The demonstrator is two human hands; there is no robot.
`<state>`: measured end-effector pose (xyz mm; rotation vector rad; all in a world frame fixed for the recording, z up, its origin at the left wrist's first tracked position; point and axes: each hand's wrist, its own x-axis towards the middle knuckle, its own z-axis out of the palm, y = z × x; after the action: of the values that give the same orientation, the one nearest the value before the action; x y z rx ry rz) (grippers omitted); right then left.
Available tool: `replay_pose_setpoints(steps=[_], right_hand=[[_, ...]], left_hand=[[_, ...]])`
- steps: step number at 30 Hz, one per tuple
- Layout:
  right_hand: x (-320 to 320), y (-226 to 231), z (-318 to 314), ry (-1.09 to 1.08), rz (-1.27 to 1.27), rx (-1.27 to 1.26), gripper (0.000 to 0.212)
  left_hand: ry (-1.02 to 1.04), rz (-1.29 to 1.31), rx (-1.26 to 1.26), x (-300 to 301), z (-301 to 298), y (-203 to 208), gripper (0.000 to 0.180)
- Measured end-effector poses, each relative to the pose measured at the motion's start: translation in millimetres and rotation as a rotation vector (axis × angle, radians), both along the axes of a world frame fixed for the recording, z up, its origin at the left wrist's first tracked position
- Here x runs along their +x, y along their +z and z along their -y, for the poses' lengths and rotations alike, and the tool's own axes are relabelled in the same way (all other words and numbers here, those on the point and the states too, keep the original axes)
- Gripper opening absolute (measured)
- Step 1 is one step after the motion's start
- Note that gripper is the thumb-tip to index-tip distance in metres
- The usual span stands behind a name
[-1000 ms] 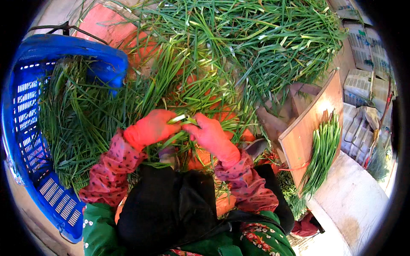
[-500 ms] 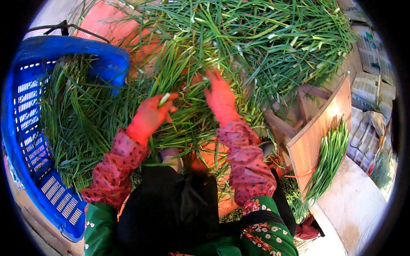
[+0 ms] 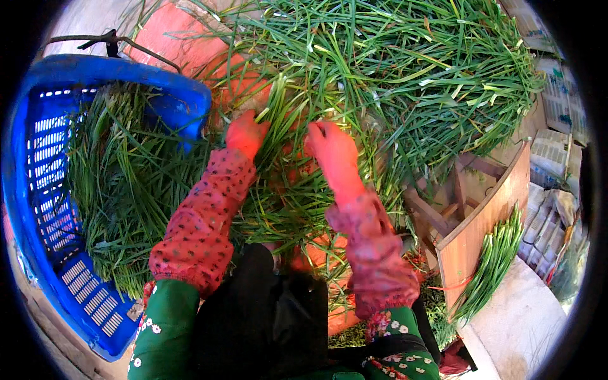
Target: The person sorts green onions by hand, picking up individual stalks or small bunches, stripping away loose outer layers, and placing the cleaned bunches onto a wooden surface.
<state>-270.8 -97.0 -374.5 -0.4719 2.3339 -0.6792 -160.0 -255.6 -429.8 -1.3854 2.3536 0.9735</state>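
My left hand, in an orange-red glove, is closed on a small bunch of garlic chives, long green blades with pale ends pointing up and away from me. To its right, my gloved right hand is curled with the fingers bent in; what it pinches, if anything, is hidden. Loose chives lie below and between the hands. Beyond them a large heap of chives spreads across the far side.
On the left a blue slotted plastic basket holds a mass of chives. A wooden stool-like frame stands at the right, with a tied chive bundle against its panel. Printed sheets lie farther right. Orange-red sheeting shows at the far left.
My left hand has moved forward and right and now grips a bunch; before, a pale stalk was at its fingers. My right hand has come slightly nearer me, its fingers more curled.
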Motion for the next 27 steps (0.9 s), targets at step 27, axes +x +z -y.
replay_pose_setpoints(steps=[27], right_hand=[[-7.8, -5.2, 39.3, 0.139, 0.147, 0.036, 0.04]], left_hand=[[0.481, -0.726, 0.403, 50.3, 38.5, 132.9, 0.023]])
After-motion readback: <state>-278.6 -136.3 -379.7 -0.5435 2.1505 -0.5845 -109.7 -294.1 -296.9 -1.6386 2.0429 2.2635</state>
